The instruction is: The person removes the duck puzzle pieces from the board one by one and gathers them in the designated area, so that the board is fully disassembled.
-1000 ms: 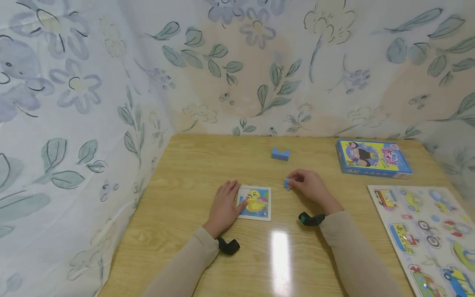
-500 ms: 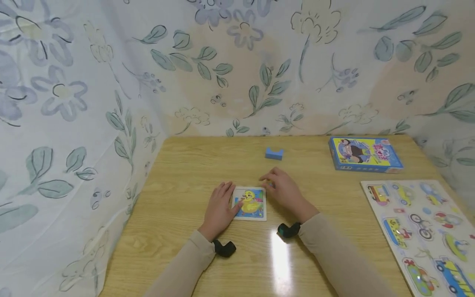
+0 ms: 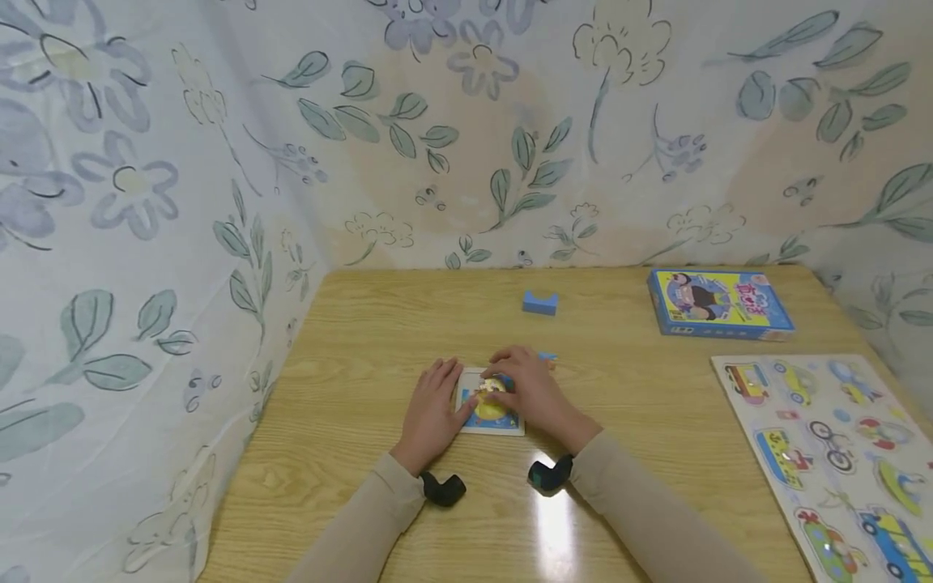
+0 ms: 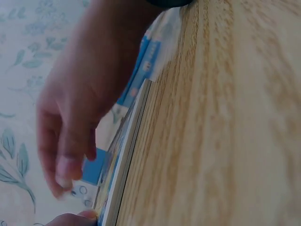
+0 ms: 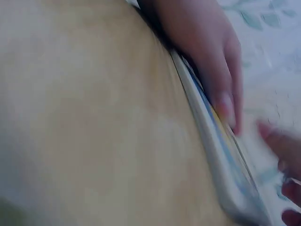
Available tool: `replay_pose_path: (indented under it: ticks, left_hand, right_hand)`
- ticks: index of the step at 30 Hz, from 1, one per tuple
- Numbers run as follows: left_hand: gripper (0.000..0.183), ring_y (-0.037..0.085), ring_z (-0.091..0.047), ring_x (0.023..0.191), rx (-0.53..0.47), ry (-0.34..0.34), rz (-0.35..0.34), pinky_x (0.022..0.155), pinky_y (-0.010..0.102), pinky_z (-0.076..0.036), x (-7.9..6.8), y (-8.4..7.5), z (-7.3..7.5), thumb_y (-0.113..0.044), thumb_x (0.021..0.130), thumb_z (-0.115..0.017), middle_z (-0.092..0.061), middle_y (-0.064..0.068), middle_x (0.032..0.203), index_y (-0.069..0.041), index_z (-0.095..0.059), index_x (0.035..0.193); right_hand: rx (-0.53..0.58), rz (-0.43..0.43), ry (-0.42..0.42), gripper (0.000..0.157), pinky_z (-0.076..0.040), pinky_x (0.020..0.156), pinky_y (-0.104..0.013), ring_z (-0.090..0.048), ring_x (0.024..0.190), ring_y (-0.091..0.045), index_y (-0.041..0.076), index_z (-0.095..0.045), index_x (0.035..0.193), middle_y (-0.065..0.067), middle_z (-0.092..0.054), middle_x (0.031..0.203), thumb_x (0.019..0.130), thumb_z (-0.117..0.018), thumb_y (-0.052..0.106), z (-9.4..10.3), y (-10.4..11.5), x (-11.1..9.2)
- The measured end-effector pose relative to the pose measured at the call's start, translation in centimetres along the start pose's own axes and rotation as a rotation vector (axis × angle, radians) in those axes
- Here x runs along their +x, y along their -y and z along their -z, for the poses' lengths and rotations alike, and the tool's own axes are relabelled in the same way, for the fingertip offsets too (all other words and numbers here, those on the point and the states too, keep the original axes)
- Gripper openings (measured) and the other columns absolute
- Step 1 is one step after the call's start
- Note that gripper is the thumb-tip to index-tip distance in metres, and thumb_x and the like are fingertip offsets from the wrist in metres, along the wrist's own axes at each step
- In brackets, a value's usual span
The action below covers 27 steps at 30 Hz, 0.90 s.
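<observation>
My left hand point(image 3: 435, 409) rests along the left side of a small white-framed duck picture puzzle point(image 3: 488, 431), its thumb over the picture. Above the puzzle's right side, my right hand point(image 3: 535, 397) has its fingers bent loosely downward, close over the duck. No held thing shows between the fingers of the right hand point(image 4: 82, 108) in the left wrist view. In the right wrist view the left hand point(image 5: 207, 56) touches the puzzle's frame point(image 5: 207, 136). Just behind the right hand a small blue piece point(image 3: 547, 356) lies partly hidden on the table.
A blue block point(image 3: 540, 304) with a curved notch stands farther back on the wooden table point(image 3: 364, 340). At the back right lies a blue and yellow box point(image 3: 717, 304). A large vehicle picture board point(image 3: 794, 413) lies along the right.
My right hand has let go of the small blue piece and moved left, over the duck puzzle. The left hand stays in place. The head view has shifted slightly.
</observation>
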<state>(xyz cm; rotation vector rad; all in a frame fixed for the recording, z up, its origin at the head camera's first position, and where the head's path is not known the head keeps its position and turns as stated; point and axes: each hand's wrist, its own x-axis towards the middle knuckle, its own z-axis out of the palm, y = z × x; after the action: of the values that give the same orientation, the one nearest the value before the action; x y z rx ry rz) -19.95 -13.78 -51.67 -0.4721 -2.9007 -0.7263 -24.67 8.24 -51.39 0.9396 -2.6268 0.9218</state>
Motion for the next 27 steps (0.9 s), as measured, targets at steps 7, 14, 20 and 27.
replay_pose_path:
  ticks: [7,14,20,27]
  left_hand:
    - [0.068,0.040,-0.026,0.155,0.046,0.018,0.090,0.119,0.074,-0.011,-1.1,0.2,-0.2,-0.044,0.104,-0.065,-0.043,0.011,0.163,-0.002,-0.049,0.155]
    - [0.068,0.040,-0.027,0.155,0.079,-0.040,0.091,0.119,0.074,-0.014,-0.9,1.0,0.5,-0.043,0.104,-0.065,-0.045,0.013,0.161,-0.002,-0.049,0.155]
    - [0.068,0.040,-0.023,0.156,0.057,-0.020,0.074,0.120,0.073,-0.009,-0.8,1.1,0.3,-0.043,0.105,-0.063,-0.044,0.015,0.162,0.001,-0.047,0.155]
    - [0.069,0.037,-0.022,0.157,0.044,-0.024,0.072,0.122,0.069,-0.005,-0.8,1.2,-0.3,-0.042,0.106,-0.063,-0.042,0.014,0.163,0.000,-0.045,0.157]
  right_hand:
    - [0.066,-0.256,-0.177,0.036,-0.056,0.077,-0.043,-0.064,0.092,-0.025,0.004,-0.076,0.120,-0.009,-0.065,0.112,0.087,-0.087,0.015,4.5,-4.7,-2.8]
    - [-0.009,-0.308,-0.157,0.026,-0.049,0.073,-0.043,-0.057,0.088,-0.029,0.003,-0.079,0.109,-0.013,-0.068,0.107,0.089,-0.087,0.018,6.1,-7.8,-4.4]
    - [-0.101,-0.251,-0.172,0.022,-0.047,0.083,-0.050,-0.056,0.099,-0.035,0.004,-0.080,0.102,-0.016,-0.067,0.110,0.085,-0.090,0.014,5.8,-7.9,-4.4]
    - [-0.157,-0.133,-0.086,0.030,-0.040,0.101,-0.063,-0.050,0.123,-0.042,0.013,-0.080,0.120,-0.016,-0.062,0.131,0.094,-0.081,0.027,4.9,-6.6,-4.6]
